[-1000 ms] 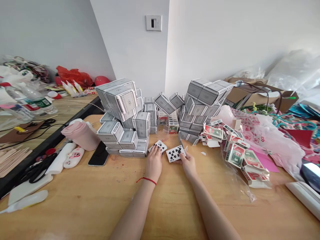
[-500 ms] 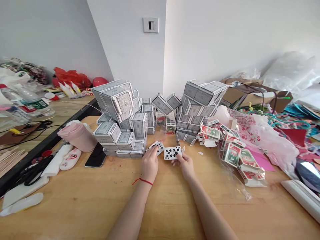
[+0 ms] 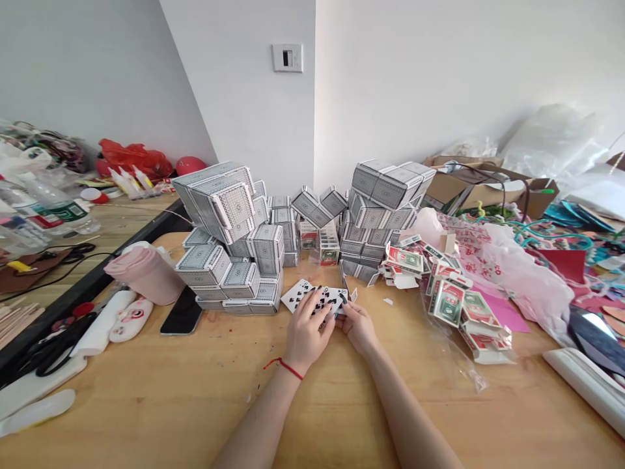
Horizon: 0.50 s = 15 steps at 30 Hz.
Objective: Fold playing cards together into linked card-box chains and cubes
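My right hand (image 3: pixel 358 324) pinches a playing card (image 3: pixel 334 294) with black spade pips face up, thumb on top at its right end. Over that card lies my left hand (image 3: pixel 308 327), its fingers stretched out and apart. Another face-up spade card (image 3: pixel 291 296) lies flat on the table, partly under my left fingers. Folded blocks made of grey-patterned cards rise beyond my hands in a left stack (image 3: pixel 266 251) and a right stack (image 3: pixel 364 232). A V-shaped pair of blocks (image 3: pixel 316 210) sits between the stacks, above small card boxes (image 3: pixel 329 247).
Opened red and green card boxes (image 3: pixel 449 303) are heaped at the right beside a plastic bag (image 3: pixel 517 270). On the left are a phone (image 3: pixel 180 314), a pink roll (image 3: pixel 146 273) and black scissors (image 3: pixel 36 355). A cardboard box (image 3: pixel 488 185) stands at the back right.
My left hand has moved right, from the card on the table onto the card in my right hand. That hand keeps its pinch. The view has shifted slightly.
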Available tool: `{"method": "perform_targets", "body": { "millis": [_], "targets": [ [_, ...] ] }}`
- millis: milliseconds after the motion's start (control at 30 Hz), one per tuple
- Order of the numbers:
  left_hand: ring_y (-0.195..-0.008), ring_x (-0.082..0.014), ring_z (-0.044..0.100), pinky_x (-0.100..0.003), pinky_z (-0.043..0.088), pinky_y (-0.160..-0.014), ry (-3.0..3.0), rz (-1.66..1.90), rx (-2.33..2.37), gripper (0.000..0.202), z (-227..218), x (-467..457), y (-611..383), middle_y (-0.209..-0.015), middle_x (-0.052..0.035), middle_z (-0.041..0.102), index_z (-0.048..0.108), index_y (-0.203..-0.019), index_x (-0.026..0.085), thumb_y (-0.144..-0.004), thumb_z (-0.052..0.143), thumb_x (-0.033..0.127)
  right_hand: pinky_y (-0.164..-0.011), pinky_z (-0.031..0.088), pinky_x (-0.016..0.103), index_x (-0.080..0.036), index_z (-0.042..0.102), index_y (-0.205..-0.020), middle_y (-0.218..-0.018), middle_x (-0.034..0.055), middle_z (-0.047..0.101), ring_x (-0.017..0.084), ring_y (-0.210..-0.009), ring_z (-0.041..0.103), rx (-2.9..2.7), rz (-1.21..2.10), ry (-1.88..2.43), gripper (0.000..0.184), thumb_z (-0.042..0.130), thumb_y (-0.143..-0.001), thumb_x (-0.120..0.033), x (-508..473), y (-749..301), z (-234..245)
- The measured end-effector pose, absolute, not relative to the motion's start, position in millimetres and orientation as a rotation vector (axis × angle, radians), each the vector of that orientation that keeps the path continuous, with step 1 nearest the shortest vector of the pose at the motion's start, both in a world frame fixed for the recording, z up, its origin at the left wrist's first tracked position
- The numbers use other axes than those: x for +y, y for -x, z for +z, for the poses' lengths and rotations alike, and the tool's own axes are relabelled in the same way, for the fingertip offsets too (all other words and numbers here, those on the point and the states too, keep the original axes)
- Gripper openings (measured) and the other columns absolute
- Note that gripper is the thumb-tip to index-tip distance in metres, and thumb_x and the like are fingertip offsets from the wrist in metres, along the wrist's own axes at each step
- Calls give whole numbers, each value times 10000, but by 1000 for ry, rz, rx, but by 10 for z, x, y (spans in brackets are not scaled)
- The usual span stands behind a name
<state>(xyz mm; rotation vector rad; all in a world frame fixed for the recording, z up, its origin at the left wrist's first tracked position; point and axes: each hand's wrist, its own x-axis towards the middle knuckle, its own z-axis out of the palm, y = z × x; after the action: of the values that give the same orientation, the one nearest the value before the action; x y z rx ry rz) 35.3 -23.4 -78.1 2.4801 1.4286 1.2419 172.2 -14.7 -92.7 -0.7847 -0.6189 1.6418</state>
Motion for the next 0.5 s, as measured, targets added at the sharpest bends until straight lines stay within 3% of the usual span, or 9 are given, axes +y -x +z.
{"method": "perform_targets", "body": {
  "millis": [300,500],
  "targets": [
    [-1284,-258,357,-466,399,-1010,-2398,1146,1417,333,-838,-210,-341,-1353,-100,422,560,-1148,206,-843,437,154,-652,531,321,-150,659,-854,-814,67,707,197,-721,662,-691,1606,831,290,736,-645,-336,-168,-1717,-926],
    [-1145,-200,515,-353,491,-918,-2132,1280,1406,363,-853,-181,-320,-1294,-102,474,511,-1192,221,-863,388,130,-656,528,323,-164,635,-901,-828,53,698,200,-747,657,-719,1562,898,336,728,-645,-360,-163,-1724,-928]
  ]
}}
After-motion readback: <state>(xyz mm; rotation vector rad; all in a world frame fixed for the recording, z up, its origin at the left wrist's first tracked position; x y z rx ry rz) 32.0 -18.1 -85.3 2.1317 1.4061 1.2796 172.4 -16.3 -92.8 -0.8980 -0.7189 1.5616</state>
